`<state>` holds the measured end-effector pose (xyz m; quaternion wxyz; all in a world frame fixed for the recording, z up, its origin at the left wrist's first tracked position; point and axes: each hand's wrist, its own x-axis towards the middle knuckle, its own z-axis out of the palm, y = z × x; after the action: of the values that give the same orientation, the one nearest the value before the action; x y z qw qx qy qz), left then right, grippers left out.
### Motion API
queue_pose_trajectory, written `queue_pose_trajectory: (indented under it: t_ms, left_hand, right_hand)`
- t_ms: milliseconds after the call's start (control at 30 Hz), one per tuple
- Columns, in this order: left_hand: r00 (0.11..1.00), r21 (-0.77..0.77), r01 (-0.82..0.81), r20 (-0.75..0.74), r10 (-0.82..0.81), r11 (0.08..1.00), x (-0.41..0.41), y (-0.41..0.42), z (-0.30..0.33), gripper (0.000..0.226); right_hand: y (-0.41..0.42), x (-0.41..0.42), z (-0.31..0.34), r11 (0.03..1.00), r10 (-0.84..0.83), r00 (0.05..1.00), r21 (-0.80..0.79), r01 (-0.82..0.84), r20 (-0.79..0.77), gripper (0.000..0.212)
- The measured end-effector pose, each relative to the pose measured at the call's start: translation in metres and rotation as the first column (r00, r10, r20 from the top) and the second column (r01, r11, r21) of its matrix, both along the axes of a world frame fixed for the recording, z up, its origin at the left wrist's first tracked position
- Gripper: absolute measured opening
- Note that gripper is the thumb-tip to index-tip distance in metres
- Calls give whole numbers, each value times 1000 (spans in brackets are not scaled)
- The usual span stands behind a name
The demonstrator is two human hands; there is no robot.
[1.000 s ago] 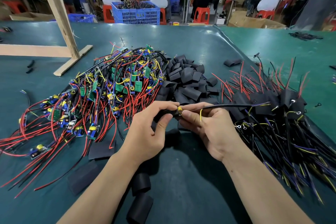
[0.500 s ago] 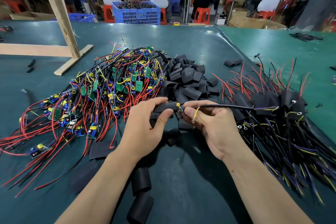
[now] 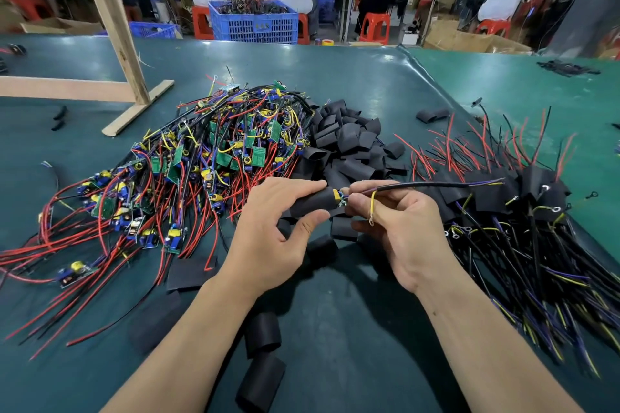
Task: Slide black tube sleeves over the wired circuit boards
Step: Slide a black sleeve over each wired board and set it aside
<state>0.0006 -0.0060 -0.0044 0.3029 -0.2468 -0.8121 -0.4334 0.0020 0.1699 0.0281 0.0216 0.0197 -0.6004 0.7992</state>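
Observation:
My left hand (image 3: 268,231) grips a black tube sleeve (image 3: 310,202) between thumb and fingers. Only the yellow and blue end of a circuit board (image 3: 339,195) sticks out of the sleeve's right mouth. My right hand (image 3: 399,228) pinches the board's wires right there; its black cable (image 3: 432,185) runs off to the right, and a yellow lead with a ring terminal (image 3: 371,211) hangs over my fingers. A heap of bare wired boards (image 3: 208,157) lies to the left, loose sleeves (image 3: 349,141) are piled behind my hands, and sleeved boards (image 3: 510,191) lie to the right.
Loose sleeves (image 3: 261,334) lie on the green mat (image 3: 335,329) close to my forearms. A wooden frame (image 3: 110,27) stands at the back left. A blue crate (image 3: 253,23) and people seated at benches are beyond the table's far edge.
The sleeve has slid further right over the board, so less of the board shows. Both hands have risen slightly and the cable has swung up.

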Motion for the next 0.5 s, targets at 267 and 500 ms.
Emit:
queue_pose_trajectory:
  t_ms: [267, 500]
  left_hand:
    - [998, 22, 53, 40, -54, 998, 1, 1, -1, 36]
    - [1000, -14, 25, 15, -25, 1000, 1, 2, -1, 40]
  right_hand:
    - [-3, 0, -3, 980, -104, 988, 157, 122, -115, 21]
    - [-4, -2, -3, 998, -55, 998, -27, 55, 19, 17]
